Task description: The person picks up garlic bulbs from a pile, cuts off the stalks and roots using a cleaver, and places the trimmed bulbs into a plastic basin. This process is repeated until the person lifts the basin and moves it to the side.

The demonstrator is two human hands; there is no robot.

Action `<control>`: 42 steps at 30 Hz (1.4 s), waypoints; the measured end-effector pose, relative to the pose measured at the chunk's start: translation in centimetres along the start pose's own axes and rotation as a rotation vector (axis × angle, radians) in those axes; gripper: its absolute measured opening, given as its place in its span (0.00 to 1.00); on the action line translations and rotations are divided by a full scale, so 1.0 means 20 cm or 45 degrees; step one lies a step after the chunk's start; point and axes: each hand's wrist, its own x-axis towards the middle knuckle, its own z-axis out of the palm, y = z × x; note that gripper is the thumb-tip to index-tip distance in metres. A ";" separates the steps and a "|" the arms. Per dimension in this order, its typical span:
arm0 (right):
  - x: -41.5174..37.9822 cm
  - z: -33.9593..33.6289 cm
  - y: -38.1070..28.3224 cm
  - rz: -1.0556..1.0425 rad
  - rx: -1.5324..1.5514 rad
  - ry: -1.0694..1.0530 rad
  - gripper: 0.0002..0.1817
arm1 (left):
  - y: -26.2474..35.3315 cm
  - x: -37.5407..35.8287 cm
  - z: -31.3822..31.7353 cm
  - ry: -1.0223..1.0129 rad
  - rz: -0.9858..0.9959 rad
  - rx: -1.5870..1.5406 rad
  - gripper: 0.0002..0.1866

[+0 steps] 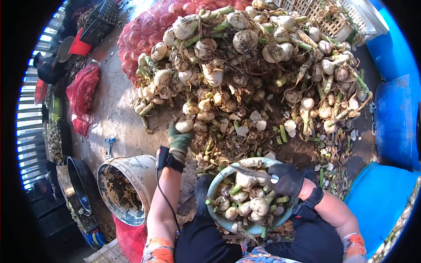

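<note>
My left hand [180,141], in a green glove, is closed around a pale garlic bulb [184,126] at the near edge of a large heap of garlic [245,41]. My right hand [287,179], in a dark glove, grips a knife [250,172] with a narrow metal blade pointing left. This blade lies over the far part of a round basin [211,188] between my legs. Several dirty garlic bulbs [259,206] with cut green stems fill the basin. The knife's handle is mostly hidden by my fingers.
Left of me stands a white bucket [147,168] with scraps inside. Blue barrels [386,193] line the right side. Behind the heap are a red mesh sack [144,33] and a crate [324,19]. Another person [48,70] is far left, near a red sack [84,92].
</note>
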 end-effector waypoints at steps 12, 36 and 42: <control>0.12 -0.17 -0.23 -0.298 -0.229 0.248 0.13 | 0.60 -0.76 0.33 -0.902 -0.842 -0.795 0.27; 0.08 -0.07 -0.07 -0.431 -0.159 0.286 0.12 | 0.50 -0.87 0.27 -1.321 -0.089 -0.198 0.22; -0.01 -0.08 0.19 0.221 -0.177 0.456 0.05 | 0.75 -0.85 0.27 -1.372 -0.083 -0.263 0.26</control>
